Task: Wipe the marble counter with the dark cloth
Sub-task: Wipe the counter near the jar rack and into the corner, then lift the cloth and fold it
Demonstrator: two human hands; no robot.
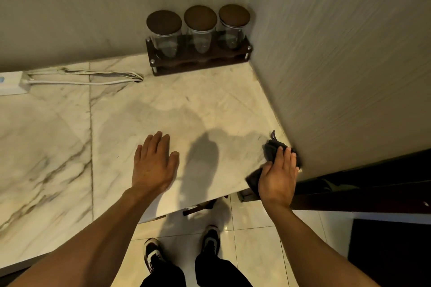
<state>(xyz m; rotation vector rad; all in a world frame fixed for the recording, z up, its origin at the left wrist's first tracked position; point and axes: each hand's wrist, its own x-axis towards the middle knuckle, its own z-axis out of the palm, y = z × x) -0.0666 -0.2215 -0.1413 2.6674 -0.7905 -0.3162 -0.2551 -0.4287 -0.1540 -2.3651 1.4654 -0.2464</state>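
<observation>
The white marble counter (163, 109) with grey veins fills the middle and left of the head view. My right hand (278, 175) presses the dark cloth (271, 147) flat on the counter's front right corner, right against the side wall. Cloth shows beyond my fingertips and beside my thumb. My left hand (152, 165) lies flat on the marble near the front edge, fingers spread, holding nothing.
A dark wooden rack (200, 60) with three lidded glass jars stands in the back right corner. A white power strip (11, 82) with its cables (93, 77) lies at the back left. The beige wall (349, 77) bounds the right side. Tiled floor and my shoes show below.
</observation>
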